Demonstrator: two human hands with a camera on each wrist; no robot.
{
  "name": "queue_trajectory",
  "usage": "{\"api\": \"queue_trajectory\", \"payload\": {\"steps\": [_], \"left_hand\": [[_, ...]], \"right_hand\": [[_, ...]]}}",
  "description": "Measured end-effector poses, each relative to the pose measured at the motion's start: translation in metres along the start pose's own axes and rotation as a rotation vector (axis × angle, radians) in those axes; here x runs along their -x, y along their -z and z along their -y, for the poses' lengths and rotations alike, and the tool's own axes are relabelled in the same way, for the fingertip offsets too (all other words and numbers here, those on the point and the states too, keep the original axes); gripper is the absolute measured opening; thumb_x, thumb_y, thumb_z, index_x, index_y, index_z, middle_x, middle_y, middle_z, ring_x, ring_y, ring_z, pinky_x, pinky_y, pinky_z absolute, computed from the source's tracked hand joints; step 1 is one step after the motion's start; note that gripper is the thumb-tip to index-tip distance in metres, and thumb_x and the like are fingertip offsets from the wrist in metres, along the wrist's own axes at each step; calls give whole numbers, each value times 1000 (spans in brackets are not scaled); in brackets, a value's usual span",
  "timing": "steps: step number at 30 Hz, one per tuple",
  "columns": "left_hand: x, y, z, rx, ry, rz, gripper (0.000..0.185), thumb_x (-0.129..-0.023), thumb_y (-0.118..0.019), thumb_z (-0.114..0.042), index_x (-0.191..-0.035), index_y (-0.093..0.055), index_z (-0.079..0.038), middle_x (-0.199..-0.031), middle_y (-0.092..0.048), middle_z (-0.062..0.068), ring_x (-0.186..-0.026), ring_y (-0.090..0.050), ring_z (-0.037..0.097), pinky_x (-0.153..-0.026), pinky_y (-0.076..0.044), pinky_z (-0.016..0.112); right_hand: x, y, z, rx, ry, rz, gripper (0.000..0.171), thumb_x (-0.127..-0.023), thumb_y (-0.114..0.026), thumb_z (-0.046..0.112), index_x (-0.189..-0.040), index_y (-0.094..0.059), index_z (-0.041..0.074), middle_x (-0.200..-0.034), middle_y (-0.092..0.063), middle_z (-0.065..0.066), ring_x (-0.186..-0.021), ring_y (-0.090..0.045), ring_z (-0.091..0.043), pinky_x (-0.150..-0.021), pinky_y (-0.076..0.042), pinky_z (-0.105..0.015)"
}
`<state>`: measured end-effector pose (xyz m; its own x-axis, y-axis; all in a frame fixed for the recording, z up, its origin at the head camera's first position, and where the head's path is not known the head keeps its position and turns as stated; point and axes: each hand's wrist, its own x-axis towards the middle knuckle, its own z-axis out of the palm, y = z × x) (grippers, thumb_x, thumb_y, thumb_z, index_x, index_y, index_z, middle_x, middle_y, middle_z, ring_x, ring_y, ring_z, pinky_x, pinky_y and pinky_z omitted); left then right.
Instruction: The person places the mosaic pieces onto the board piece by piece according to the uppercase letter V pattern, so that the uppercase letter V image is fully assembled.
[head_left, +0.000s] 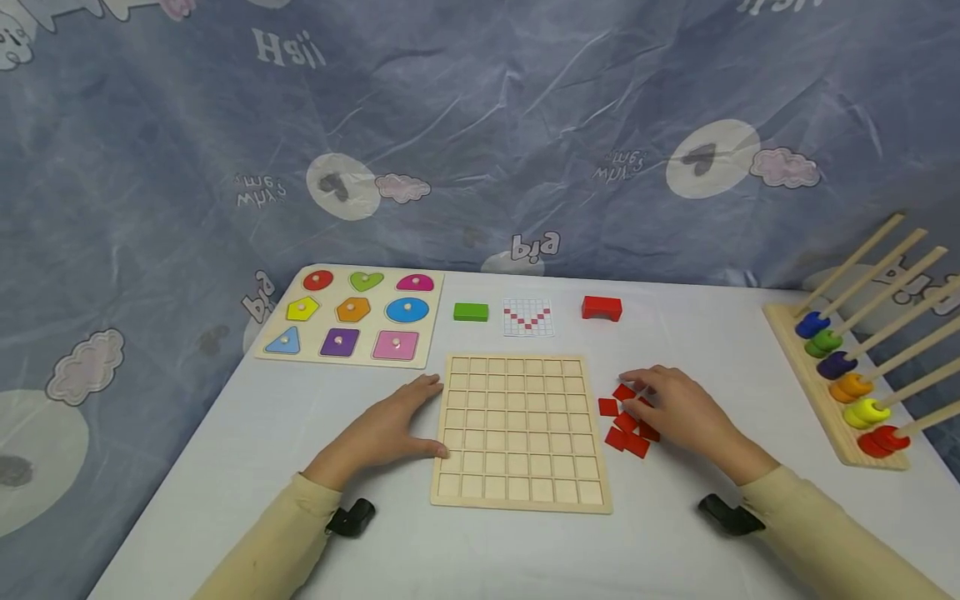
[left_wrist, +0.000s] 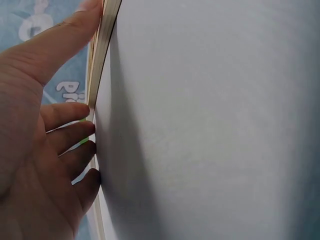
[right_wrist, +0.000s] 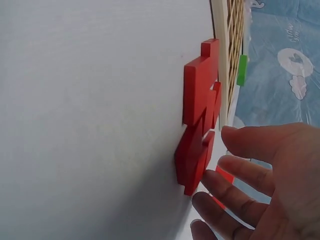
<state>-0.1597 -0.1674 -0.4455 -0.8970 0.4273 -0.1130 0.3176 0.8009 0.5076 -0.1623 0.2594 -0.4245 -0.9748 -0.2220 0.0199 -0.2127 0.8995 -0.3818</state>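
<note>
A wooden grid board (head_left: 517, 429) with empty square cells lies flat in the middle of the white table (head_left: 285, 417). My left hand (head_left: 408, 421) rests against the board's left edge with straight fingers. In the left wrist view the thumb and fingertips of the left hand (left_wrist: 55, 145) touch the board's edge (left_wrist: 102, 45). Several red square tiles (head_left: 626, 425) lie in a loose pile just right of the board. My right hand (head_left: 651, 398) is over that pile, fingers relaxed. In the right wrist view the right hand (right_wrist: 250, 170) hovers close to the red tiles (right_wrist: 197, 100) and grips none.
Behind the board lie a green block (head_left: 470, 312), a pattern card (head_left: 528, 317) with a red V, and a red arch block (head_left: 602, 308). A shape puzzle (head_left: 348, 317) sits at the back left. A ring rack (head_left: 855, 392) with coloured rings stands at the right.
</note>
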Motion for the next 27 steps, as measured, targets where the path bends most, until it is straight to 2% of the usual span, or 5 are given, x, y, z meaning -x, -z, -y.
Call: {"api": "queue_trajectory", "payload": {"steps": [7, 13, 21, 27], "left_hand": [[-1, -1, 1, -18, -23, 34, 105, -73, -87, -57, -158, -40, -17, -167, -28, 3, -154, -22, 28, -120, -30, 51], [-2, -1, 2, -22, -10, 64, 105, -75, -84, -58, -160, -35, -20, -169, -21, -1, -156, -15, 26, -124, -22, 51], [-3, 0, 1, -33, -22, 102, 107, -77, -84, -56, -161, -31, -17, -170, -17, 1, -157, -9, 24, -127, -11, 45], [-3, 1, 0, -34, -29, 111, 108, -77, -84, -54, -161, -29, -15, -169, -17, 3, -157, -9, 24, -127, -11, 44]], "right_hand": [[-6, -3, 2, 28, -12, 16, 39, -88, -78, 14, -125, -70, 3, -103, -65, -12, -93, -57, -28, -77, -56, -46], [-8, -4, 3, 43, -13, 10, 36, -87, -78, 10, -121, -71, 3, -104, -64, -14, -93, -56, -29, -77, -55, -47], [-9, -6, 3, 29, -16, 5, 35, -86, -79, 10, -120, -70, 3, -101, -63, -13, -92, -56, -29, -78, -56, -47], [-11, -5, 1, -7, -18, 12, 29, -87, -79, 12, -114, -68, 9, -94, -63, -7, -89, -57, -25, -73, -55, -41]]}}
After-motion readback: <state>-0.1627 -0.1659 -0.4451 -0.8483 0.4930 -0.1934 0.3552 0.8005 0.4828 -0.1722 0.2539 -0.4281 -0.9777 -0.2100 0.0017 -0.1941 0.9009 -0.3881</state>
